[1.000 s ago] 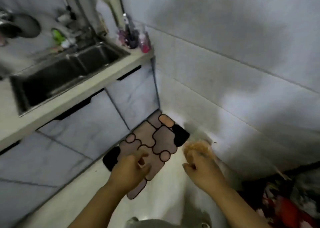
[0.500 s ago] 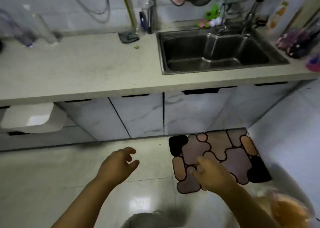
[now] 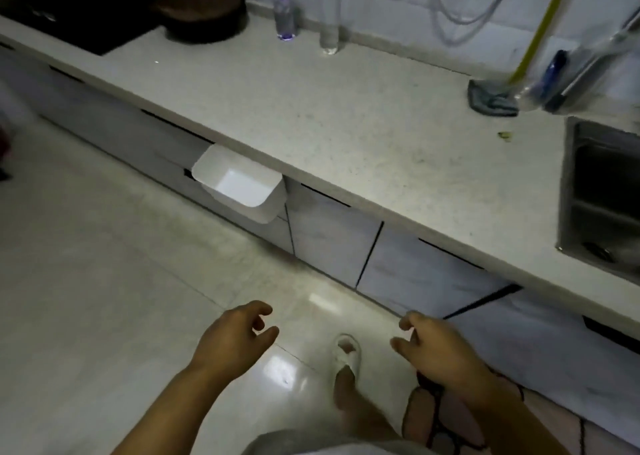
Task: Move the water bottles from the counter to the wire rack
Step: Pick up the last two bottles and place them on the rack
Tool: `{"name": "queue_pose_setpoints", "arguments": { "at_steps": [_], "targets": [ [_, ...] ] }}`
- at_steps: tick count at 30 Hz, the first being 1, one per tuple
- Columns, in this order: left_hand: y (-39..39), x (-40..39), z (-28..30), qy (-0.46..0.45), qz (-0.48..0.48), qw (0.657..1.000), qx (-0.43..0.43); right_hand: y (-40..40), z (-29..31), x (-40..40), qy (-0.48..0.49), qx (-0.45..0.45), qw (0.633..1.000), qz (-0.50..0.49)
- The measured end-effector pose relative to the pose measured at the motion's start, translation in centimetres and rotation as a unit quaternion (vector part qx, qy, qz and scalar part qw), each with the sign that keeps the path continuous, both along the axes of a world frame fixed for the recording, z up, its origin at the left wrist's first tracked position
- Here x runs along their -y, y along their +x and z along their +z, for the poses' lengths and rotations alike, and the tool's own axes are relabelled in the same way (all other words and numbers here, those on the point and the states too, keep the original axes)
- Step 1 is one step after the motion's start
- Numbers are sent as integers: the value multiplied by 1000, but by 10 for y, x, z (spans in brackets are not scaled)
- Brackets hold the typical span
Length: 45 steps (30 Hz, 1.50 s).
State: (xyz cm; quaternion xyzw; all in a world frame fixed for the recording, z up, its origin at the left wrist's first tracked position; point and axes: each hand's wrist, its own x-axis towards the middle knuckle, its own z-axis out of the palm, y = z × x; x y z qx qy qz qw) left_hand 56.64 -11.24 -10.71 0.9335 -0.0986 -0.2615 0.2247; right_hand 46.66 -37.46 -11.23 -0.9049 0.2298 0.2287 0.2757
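Two clear water bottles stand upright at the back of the pale counter (image 3: pixel 346 125), against the wall: one with a purple tint (image 3: pixel 284 8) and a plain one (image 3: pixel 329 18) just right of it. My left hand (image 3: pixel 235 337) and my right hand (image 3: pixel 440 347) hang low over the floor in front of the cabinets, far from the bottles. Both have loosely curled fingers and hold nothing. No wire rack is in view.
A dark round board (image 3: pixel 202 8) and a black stove (image 3: pixel 79 8) sit at the counter's back left. A grey cloth (image 3: pixel 490 98) and the sink (image 3: pixel 602 195) lie at right. A white bin (image 3: pixel 239 184) hangs on a cabinet door. My slippered foot (image 3: pixel 346 354) stands on the tiled floor.
The view has swung left along the counter, from the wall and mat past the sink to the bottles. My right hand let go of an orange-filled bag; both hands are empty.
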Motion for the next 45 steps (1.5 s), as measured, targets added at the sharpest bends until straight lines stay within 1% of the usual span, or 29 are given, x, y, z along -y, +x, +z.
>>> {"name": "queue_pose_setpoints", "arguments": {
  "at_steps": [4,11,15,18,20,23,28,31,34,37,40,45],
  "targets": [
    [70,-11,9,3,83,996,29,115,4,-4,19,30,997,65],
    [189,-12,41,-16,159,984,73,284,36,-31,51,64,983,167],
    [235,-31,41,-13,171,983,63,350,39,-59,64,66,976,198],
    [279,-56,34,-10,179,982,57,398,35,-83,53,58,978,191],
    [316,-72,31,-10,167,984,55,428,34,-98,46,53,981,181],
    [390,-95,30,-9,110,992,61,475,33,-123,45,64,989,127],
    [504,-112,49,-2,-36,996,76,527,45,-155,30,62,998,-1],
    [561,-102,60,-11,-103,991,86,543,54,-163,19,97,991,-91],
    [604,-73,67,-34,-154,984,84,552,63,-157,2,120,978,-168],
    [629,-35,72,-66,-189,976,84,566,73,-141,-9,141,968,-205],
    [649,5,78,-98,-213,968,93,591,82,-121,-23,173,959,-222],
    [689,59,97,-129,-192,964,134,646,99,-76,-24,227,941,-250]
  ]
}}
